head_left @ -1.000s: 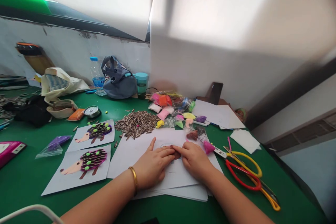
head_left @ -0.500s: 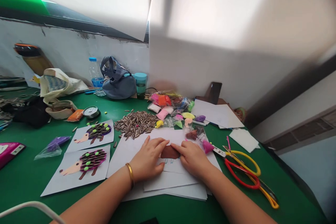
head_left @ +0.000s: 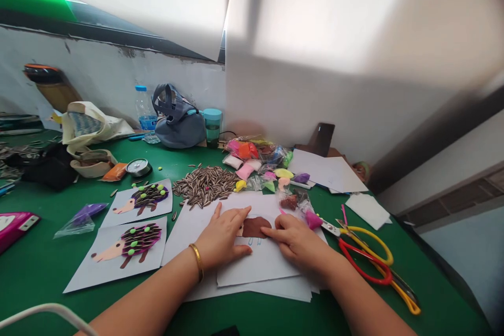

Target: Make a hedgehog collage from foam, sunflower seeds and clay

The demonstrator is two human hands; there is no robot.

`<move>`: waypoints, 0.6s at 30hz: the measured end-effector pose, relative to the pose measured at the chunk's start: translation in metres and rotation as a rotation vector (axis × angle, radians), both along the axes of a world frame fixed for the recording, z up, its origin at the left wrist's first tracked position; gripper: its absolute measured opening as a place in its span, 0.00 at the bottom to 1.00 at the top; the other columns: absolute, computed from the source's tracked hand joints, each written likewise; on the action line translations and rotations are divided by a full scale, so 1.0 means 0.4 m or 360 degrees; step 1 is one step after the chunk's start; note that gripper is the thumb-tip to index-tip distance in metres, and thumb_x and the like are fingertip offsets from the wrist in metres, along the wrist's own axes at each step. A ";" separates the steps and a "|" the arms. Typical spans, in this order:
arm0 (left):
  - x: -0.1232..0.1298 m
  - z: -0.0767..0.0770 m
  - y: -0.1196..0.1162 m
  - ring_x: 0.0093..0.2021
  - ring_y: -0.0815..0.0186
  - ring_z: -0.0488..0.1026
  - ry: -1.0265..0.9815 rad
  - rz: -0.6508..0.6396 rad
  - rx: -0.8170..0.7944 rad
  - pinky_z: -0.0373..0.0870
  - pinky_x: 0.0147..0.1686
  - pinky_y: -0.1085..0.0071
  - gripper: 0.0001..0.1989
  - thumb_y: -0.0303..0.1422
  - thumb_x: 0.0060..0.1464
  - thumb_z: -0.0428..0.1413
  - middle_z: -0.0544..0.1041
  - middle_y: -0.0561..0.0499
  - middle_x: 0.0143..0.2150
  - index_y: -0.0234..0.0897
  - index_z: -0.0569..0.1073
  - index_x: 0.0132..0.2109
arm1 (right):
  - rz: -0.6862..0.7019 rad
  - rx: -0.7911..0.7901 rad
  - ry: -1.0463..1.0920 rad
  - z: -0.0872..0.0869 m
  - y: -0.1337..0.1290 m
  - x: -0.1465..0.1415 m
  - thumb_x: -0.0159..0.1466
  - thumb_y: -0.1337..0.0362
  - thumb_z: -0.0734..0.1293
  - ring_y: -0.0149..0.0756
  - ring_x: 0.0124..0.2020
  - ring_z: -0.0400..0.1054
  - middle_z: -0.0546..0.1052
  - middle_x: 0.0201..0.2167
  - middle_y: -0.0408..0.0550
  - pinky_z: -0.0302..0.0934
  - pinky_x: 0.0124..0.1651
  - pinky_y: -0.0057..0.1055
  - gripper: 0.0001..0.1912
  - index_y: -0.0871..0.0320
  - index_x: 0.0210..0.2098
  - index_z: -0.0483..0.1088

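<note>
A flat brown clay shape (head_left: 256, 227) lies on a white sheet of paper (head_left: 252, 268), with small blue-outlined legs drawn below it. My left hand (head_left: 224, 233), a gold bangle at its wrist, rests on the paper at the shape's left side. Its fingers are spread and it holds nothing; it covers part of the drawing's left end. From the right, my right hand (head_left: 297, 239) touches the brown clay with an outstretched index fingertip, the other fingers bent. Two finished hedgehog pictures (head_left: 137, 244) of clay and sunflower seeds lie to the left.
A heap of sunflower seeds (head_left: 207, 185) sits behind the paper. Bagged coloured clay (head_left: 248, 160) is piled at the back. Red-and-yellow-handled scissors (head_left: 366, 252) lie at right. A blue bag (head_left: 179, 123), water bottle (head_left: 145, 115) and phone (head_left: 323, 139) stand along the wall.
My right hand has shifted slightly right, its index finger now on the brown clay's right end. My left fingers have drawn back a little, so more of the clay shows.
</note>
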State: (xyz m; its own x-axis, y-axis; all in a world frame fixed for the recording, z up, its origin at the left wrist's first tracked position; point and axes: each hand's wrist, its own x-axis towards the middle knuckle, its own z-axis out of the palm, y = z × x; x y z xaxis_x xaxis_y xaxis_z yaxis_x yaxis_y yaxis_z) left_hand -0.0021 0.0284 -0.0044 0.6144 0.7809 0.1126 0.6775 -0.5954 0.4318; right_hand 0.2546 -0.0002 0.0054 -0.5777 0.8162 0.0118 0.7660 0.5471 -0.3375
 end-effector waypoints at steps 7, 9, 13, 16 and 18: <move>0.000 0.000 0.000 0.61 0.51 0.65 0.0018 0.0002 0.0009 0.35 0.64 0.38 0.45 0.42 0.47 0.64 0.69 0.40 0.60 0.43 0.52 0.67 | -0.0037 0.0046 -0.0016 0.006 -0.006 -0.014 0.65 0.68 0.62 0.40 0.44 0.62 0.68 0.43 0.49 0.57 0.49 0.36 0.25 0.45 0.61 0.64; 0.000 -0.001 0.001 0.61 0.51 0.65 0.0010 0.0003 0.0013 0.35 0.64 0.37 0.45 0.43 0.47 0.64 0.69 0.40 0.60 0.44 0.51 0.68 | -0.0038 0.0054 -0.0036 0.007 -0.005 -0.018 0.66 0.66 0.62 0.40 0.44 0.62 0.68 0.43 0.49 0.57 0.49 0.36 0.25 0.47 0.62 0.63; 0.000 -0.001 0.003 0.60 0.51 0.65 0.0009 -0.0005 0.0018 0.36 0.64 0.37 0.45 0.43 0.47 0.64 0.70 0.40 0.59 0.43 0.52 0.67 | -0.0052 0.0129 -0.0129 0.001 0.000 -0.029 0.67 0.65 0.61 0.40 0.42 0.62 0.69 0.41 0.50 0.56 0.47 0.36 0.23 0.49 0.61 0.64; -0.002 0.001 0.004 0.60 0.51 0.65 0.0009 -0.0032 0.0047 0.36 0.64 0.38 0.43 0.43 0.47 0.65 0.70 0.41 0.58 0.43 0.56 0.66 | -0.0077 0.0159 -0.0156 -0.005 0.004 -0.034 0.67 0.65 0.61 0.39 0.41 0.62 0.69 0.41 0.49 0.54 0.45 0.35 0.23 0.48 0.62 0.63; -0.004 0.002 0.003 0.60 0.51 0.65 0.0015 -0.0071 0.0074 0.35 0.64 0.37 0.39 0.42 0.48 0.64 0.70 0.42 0.59 0.45 0.60 0.64 | -0.0087 0.0160 -0.0162 -0.007 0.007 -0.037 0.67 0.65 0.62 0.39 0.41 0.61 0.69 0.40 0.48 0.53 0.44 0.34 0.25 0.47 0.62 0.61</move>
State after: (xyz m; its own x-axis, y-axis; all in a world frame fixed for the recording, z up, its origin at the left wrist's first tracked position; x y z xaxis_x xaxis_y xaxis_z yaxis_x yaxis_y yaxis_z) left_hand -0.0039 0.0298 -0.0035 0.6499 0.7466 0.1418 0.6537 -0.6444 0.3967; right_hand 0.2398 0.0025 0.0024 -0.5347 0.8441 0.0387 0.8231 0.5307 -0.2021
